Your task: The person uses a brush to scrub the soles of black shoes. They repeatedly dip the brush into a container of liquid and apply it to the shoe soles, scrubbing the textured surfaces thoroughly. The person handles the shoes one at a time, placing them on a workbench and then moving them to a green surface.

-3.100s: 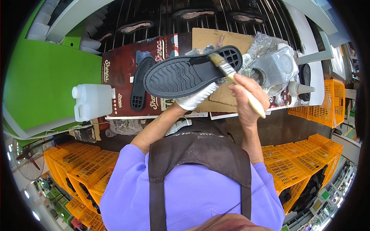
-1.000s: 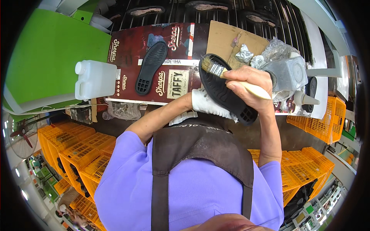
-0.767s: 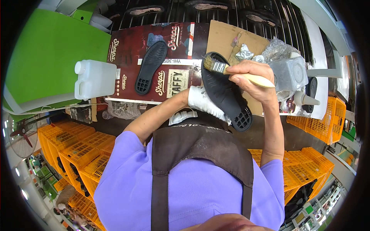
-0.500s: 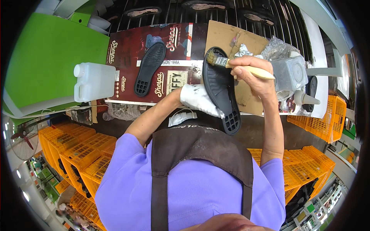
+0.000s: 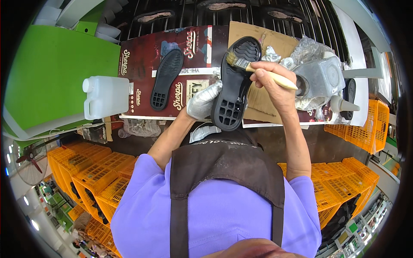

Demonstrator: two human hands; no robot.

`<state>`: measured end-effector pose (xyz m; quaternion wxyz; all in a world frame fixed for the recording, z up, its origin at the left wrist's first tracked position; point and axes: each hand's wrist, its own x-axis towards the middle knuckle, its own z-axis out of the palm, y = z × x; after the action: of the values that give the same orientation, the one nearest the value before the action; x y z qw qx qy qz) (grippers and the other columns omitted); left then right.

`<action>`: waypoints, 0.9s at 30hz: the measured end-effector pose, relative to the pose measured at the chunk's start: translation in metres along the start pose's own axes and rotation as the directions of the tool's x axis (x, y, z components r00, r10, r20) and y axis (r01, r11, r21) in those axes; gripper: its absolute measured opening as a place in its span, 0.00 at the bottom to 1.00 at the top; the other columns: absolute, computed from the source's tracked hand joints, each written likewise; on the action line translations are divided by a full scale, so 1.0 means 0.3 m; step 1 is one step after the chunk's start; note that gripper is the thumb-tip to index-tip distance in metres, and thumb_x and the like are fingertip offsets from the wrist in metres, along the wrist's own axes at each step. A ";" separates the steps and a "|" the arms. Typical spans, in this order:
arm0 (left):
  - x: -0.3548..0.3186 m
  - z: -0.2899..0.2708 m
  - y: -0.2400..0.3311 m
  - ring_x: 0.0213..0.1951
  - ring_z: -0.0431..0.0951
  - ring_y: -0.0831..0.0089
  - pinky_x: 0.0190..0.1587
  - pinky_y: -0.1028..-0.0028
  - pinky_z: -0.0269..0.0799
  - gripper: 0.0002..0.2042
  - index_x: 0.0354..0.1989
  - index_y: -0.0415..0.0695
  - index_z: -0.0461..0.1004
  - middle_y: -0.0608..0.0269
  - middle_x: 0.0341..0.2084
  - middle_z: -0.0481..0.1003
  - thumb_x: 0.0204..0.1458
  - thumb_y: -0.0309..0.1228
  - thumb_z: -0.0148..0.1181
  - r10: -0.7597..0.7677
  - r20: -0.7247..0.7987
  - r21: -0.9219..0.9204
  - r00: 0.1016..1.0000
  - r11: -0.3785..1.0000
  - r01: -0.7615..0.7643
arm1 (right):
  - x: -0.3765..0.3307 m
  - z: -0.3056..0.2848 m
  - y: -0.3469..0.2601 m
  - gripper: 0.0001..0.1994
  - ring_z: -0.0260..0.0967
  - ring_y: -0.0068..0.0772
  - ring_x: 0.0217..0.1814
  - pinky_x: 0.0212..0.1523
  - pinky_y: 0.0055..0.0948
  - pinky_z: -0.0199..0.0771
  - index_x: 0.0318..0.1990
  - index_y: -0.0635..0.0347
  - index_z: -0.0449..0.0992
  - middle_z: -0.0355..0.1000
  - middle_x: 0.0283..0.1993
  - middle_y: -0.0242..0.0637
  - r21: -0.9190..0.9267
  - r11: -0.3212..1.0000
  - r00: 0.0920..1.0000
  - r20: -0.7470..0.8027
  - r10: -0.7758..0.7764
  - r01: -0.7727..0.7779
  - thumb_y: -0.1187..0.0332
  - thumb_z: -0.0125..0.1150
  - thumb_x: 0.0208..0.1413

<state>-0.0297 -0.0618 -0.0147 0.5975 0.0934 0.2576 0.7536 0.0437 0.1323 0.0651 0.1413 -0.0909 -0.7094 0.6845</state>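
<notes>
A black shoe sole (image 5: 233,88), glossy and wet-looking in its middle, is held up over the bench by my left hand (image 5: 204,101), which wears a stained white glove. Its gridded heel end points toward me, and the left fingers pass out of sight at its left edge. Bare and closed, my right hand (image 5: 275,86) grips a paintbrush (image 5: 280,80) with a pale handle. The bristles touch the left edge of the sole's forepart. A second black sole (image 5: 167,79) lies on the dark red cardboard to the left.
Left stands a white plastic jug (image 5: 106,98) beside a green panel (image 5: 73,73). On the right are a clear plastic container (image 5: 322,77), a nozzle bottle (image 5: 344,104) and crumpled plastic. Several soles lie on the rollers (image 5: 189,17) at the back. Orange crates (image 5: 103,165) stand behind me.
The sole has come up and left, turning more upright. My left hand has shifted from beneath it to its left edge. The brush has moved slightly left along the forepart.
</notes>
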 end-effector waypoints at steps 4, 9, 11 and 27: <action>-0.005 -0.008 -0.003 0.45 0.73 0.59 0.45 0.61 0.72 0.28 0.58 0.40 0.57 0.48 0.49 0.67 0.58 0.50 0.34 0.049 0.034 -0.081 0.998 0.996 -0.046 | -0.019 0.013 0.020 0.09 0.69 0.15 0.27 0.27 0.13 0.69 0.39 0.65 0.77 0.74 0.28 0.34 0.047 0.999 0.999 0.027 -0.023 0.022 0.71 0.60 0.52; -0.010 -0.001 -0.004 0.46 0.73 0.58 0.44 0.61 0.73 0.29 0.59 0.40 0.56 0.48 0.50 0.66 0.58 0.51 0.33 0.111 -0.005 -0.172 0.994 0.979 -0.111 | -0.040 0.025 -0.001 0.09 0.69 0.15 0.26 0.27 0.13 0.69 0.39 0.65 0.77 0.74 0.27 0.34 0.042 0.999 0.998 0.066 0.002 -0.005 0.71 0.60 0.52; -0.007 0.008 0.006 0.43 0.74 0.62 0.43 0.65 0.73 0.29 0.57 0.41 0.59 0.51 0.47 0.69 0.58 0.52 0.31 0.093 -0.030 -0.162 0.995 0.982 -0.097 | -0.049 0.032 -0.006 0.09 0.70 0.15 0.26 0.27 0.13 0.69 0.39 0.65 0.77 0.74 0.27 0.34 0.050 0.999 0.997 0.079 0.004 -0.008 0.72 0.59 0.52; 0.051 0.038 0.041 0.41 0.74 0.73 0.44 0.72 0.71 0.21 0.54 0.47 0.63 0.62 0.44 0.71 0.61 0.46 0.32 0.286 -0.249 -0.083 0.925 0.946 -0.315 | -0.115 0.099 -0.030 0.09 0.69 0.15 0.27 0.27 0.13 0.68 0.39 0.65 0.77 0.75 0.29 0.33 0.082 0.992 0.994 0.063 0.090 -0.095 0.71 0.60 0.51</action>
<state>-0.0391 -0.0460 -0.0014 0.4449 0.0063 0.2624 0.8562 0.0673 0.0925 0.0707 0.0920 -0.0974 -0.6786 0.7221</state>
